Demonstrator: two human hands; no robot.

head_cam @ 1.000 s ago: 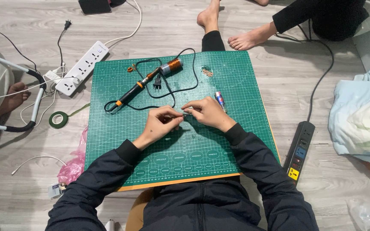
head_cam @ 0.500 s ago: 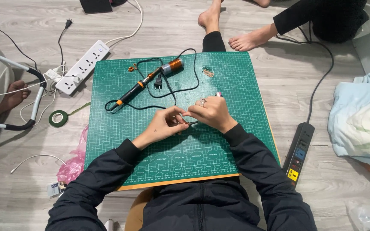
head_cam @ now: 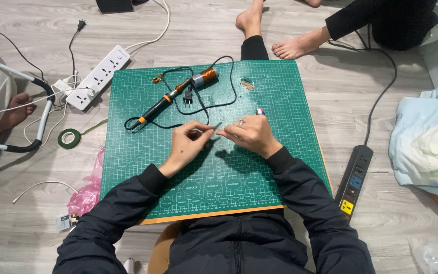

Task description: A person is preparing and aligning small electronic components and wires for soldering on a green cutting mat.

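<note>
Nearest to me, at the bottom of the frame, my two dark sleeves run up onto the green cutting mat (head_cam: pixel 229 187), which lies on the wood floor; at the centre of the frame my left hand (head_cam: pixel 186 144) and right hand (head_cam: pixel 249 134) meet just above the mat, fingertips almost touching; between them I pinch a small thin metal piece (head_cam: pixel 213 128), too small to tell what it is; each grip is narrow, closed on that piece; a ring sits on my right hand. Just beyond, a soldering iron (head_cam: pixel 160 105) with orange and black handle lies slanted on the mat, its black cord looping around it; a copper wire spool (head_cam: pixel 205 77) rests near the mat's top edge. Left of the mat lie a green tape roll (head_cam: pixel 68 138) and a white power strip (head_cam: pixel 98 77); at right, a black power strip (head_cam: pixel 355 178); at the top, another person's bare feet (head_cam: pixel 292 48).
</note>
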